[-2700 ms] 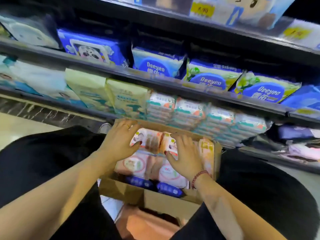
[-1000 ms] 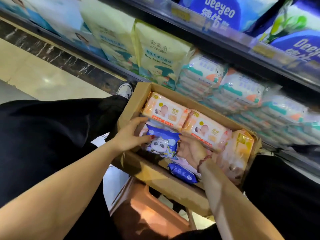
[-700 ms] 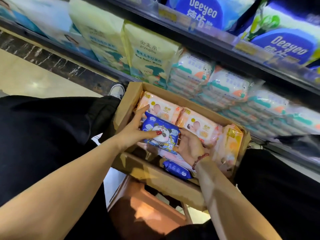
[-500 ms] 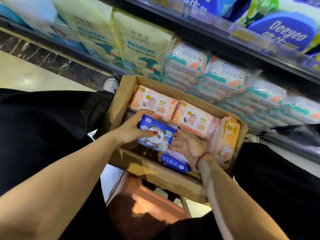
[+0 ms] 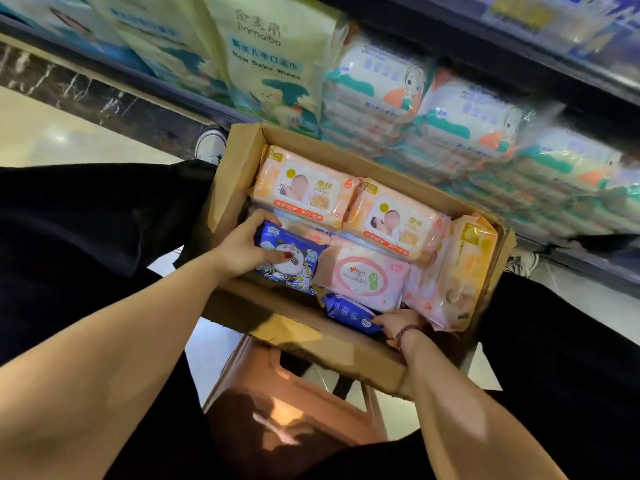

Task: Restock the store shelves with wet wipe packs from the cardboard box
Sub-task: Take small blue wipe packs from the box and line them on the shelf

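L hand: your left hand (image 5: 242, 247) holds the blue panda pack (image 5: 291, 261). Thumb lies across its top face and fingers curl round the far edge. Firm wrap, not a pinch.
R hand: your right hand (image 5: 398, 322) is low in the near corner, fingertips touching the small blue pack (image 5: 349, 312). Can't tell if it has hold of it or just rests there, since the box wall hides the palm.
Box: the cardboard box (image 5: 235, 174) sits on a brown stool (image 5: 294, 393) just in front of the shelf (image 5: 156, 84). It's still well filled, so the job looks early.
Step, prob.: getting the panda pack out and up to the shelf.
Panda pack pos.: near-left of the box, tilted, one end riding on the pink pack (image 5: 363, 275).
Do it well: lift straight up before swinging fwd, so the pack clears the box wall.
Watch: soft packs sag, so keep your thumb flat and support from underneath.
Neighbours: two peach baby packs (image 5: 304, 188) sit just behind. Don't drag them along.
R hand tip: if it's free, steady the box rim. The stool looks like a narrow perch.
Placing: match the pack to its own kind. The white-teal packs (image 5: 377, 84) ahead aren't it.
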A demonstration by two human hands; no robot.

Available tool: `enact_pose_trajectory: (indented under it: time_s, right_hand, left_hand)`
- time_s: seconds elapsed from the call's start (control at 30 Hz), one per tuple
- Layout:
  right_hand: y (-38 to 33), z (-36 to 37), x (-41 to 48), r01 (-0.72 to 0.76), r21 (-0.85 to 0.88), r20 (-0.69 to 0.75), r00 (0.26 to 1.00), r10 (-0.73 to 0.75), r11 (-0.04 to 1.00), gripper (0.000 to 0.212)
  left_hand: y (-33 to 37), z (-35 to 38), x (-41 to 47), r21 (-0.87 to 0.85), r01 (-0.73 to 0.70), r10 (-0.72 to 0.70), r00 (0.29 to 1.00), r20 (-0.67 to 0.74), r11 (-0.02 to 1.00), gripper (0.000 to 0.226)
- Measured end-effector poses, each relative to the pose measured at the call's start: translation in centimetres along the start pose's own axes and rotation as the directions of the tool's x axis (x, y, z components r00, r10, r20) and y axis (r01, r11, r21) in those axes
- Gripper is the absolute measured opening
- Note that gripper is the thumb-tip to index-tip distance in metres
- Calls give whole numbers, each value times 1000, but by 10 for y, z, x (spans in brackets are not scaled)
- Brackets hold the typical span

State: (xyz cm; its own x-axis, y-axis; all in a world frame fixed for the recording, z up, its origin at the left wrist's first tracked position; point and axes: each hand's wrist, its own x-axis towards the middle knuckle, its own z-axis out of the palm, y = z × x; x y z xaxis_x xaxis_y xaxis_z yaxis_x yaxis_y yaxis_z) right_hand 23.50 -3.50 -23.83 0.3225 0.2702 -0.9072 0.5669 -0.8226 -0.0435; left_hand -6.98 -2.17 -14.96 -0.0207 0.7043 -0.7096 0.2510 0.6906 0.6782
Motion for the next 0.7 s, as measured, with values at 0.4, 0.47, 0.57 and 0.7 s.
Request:
enact_pose_trajectory:
  time_s: [0.4,0.47,0.57,0.7]
  right_hand:
    - [-5,9,7,135,-377,80,990,-113,916,43]
    - [-10,9,3,228,-449,132,973,-188,864,40]
    - [-20,10,-12,428,-531,269,903,-334,731,26]
    - [-35,1,-39,580,-494,388,814,-433,648,31]
  left_hand:
    - [-4,1,0,10,50,-49,997,-67,999,52]
    - [-4,0,-3,31,38,-35,996,-86,999,52]
    - [-3,-3,-8,52,28,-21,992,-126,998,52]
    - [8,1,-15,24,-24,29,980,-196,999,50]
